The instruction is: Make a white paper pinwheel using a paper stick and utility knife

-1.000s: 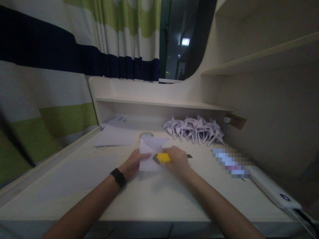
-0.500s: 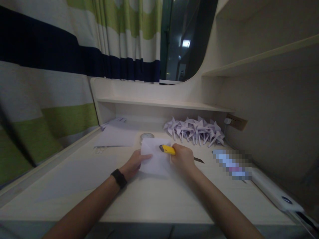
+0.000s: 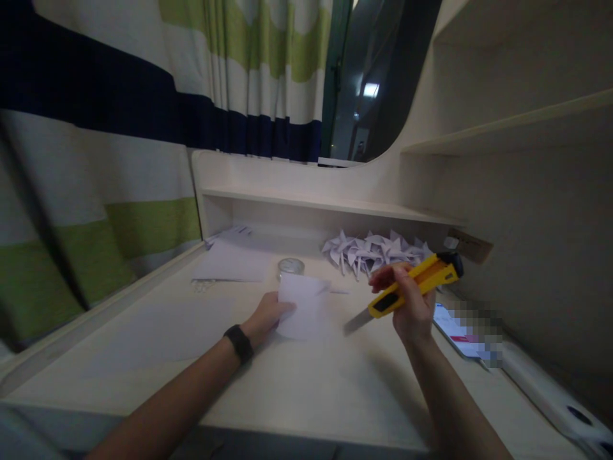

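My left hand [image 3: 267,317] pinches the left edge of a small white sheet of paper [image 3: 302,313], thumb on top, holding it over the desk. In my right hand [image 3: 414,306] is a yellow utility knife [image 3: 412,284], raised above the desk to the right of the sheet. Its blade is out and points down to the left, apart from the paper. Just behind the sheet lies a round, silver-rimmed object [image 3: 291,266]. A thin white paper piece [image 3: 339,292] shows beside the sheet's right edge.
Several white paper pinwheels [image 3: 373,249] are heaped at the back right, partly behind my right hand. A stack of paper [image 3: 234,259] lies at the back left. To the right are a lit phone [image 3: 462,332] and a white power strip [image 3: 546,386]; a larger sheet [image 3: 163,335] lies left.
My right hand has moved right and up, away from the paper, and turned the knife so its blade points down-left. My left hand still holds the sheet. The view has shifted slightly.
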`<act>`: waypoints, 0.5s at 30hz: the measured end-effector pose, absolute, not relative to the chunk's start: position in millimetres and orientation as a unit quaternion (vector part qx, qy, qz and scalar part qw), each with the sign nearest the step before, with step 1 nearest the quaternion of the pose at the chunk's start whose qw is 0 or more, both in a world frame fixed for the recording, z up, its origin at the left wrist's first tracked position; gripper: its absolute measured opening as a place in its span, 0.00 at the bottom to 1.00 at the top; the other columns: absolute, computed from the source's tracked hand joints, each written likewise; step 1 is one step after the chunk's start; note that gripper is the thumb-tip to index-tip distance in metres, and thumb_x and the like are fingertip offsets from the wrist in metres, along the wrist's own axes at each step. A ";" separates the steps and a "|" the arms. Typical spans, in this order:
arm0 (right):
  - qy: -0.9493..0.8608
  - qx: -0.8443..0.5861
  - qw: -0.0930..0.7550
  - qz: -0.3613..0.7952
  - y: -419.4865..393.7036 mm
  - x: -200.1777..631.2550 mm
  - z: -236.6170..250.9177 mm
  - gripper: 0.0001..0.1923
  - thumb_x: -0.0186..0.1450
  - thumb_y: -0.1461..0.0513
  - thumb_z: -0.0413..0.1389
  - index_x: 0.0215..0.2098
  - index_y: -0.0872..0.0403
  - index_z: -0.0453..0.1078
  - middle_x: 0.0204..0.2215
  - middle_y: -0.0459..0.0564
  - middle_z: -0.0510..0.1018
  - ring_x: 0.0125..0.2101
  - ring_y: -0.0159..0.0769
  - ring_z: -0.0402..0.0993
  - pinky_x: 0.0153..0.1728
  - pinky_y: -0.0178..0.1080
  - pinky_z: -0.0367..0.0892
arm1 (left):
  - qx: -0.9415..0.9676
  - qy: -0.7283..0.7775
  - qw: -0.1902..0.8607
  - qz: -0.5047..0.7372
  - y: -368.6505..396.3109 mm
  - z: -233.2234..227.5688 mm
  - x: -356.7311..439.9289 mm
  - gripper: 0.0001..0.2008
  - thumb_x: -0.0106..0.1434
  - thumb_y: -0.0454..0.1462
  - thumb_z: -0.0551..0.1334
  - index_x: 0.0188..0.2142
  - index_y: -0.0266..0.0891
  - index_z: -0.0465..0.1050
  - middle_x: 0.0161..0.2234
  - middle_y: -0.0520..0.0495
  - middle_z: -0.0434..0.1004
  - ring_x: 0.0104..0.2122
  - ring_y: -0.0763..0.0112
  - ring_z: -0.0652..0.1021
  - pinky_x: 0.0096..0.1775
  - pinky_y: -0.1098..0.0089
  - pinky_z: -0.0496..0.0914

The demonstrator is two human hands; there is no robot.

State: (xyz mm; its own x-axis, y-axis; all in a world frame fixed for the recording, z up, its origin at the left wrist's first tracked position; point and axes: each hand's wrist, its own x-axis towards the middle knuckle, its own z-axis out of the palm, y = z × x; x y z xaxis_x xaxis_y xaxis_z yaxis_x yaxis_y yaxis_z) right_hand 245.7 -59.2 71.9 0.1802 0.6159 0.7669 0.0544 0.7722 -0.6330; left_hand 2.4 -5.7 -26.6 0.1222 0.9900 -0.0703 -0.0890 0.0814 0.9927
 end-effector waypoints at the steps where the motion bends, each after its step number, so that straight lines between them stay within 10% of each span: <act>1: -0.607 -0.279 0.722 0.181 -58.7 246.4 71.8 0.14 0.66 0.54 0.51 0.28 0.55 0.67 0.20 0.45 0.70 0.20 0.31 0.67 0.20 0.34 0.61 | 0.488 0.463 0.570 0.473 -6.2 -26.1 2.6 0.13 0.46 0.33 0.66 0.33 0.27 0.77 0.33 0.34 0.81 0.28 0.59 0.79 0.28 0.66 0.70; 7: -0.643 -0.399 0.648 0.088 -49.0 238.1 52.1 0.21 0.68 0.50 0.47 0.25 0.54 0.67 0.20 0.46 0.67 0.22 0.33 0.67 0.21 0.34 0.62 | 0.500 0.439 0.577 0.475 -4.7 -30.0 1.6 0.12 0.48 0.33 0.65 0.34 0.28 0.77 0.33 0.35 0.81 0.27 0.60 0.79 0.27 0.68 0.69; 15: -0.579 -0.430 0.648 0.245 -41.8 216.0 38.5 0.19 0.62 0.47 0.56 0.34 0.54 0.71 0.14 0.41 0.70 0.13 0.29 0.64 0.14 0.31 0.60 | 0.497 0.429 0.584 0.478 -2.9 -31.6 2.1 0.12 0.48 0.33 0.65 0.34 0.28 0.77 0.31 0.37 0.80 0.26 0.62 0.78 0.27 0.68 0.67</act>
State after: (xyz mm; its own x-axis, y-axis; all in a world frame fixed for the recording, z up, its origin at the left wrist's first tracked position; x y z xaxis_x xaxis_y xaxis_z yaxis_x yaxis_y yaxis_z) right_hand 216.0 -41.8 38.5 0.2100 0.8146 0.5406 0.1799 0.5113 -0.8403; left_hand 2.1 -2.9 -31.6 0.1751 0.9842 -0.0248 -0.1321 0.0485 0.9901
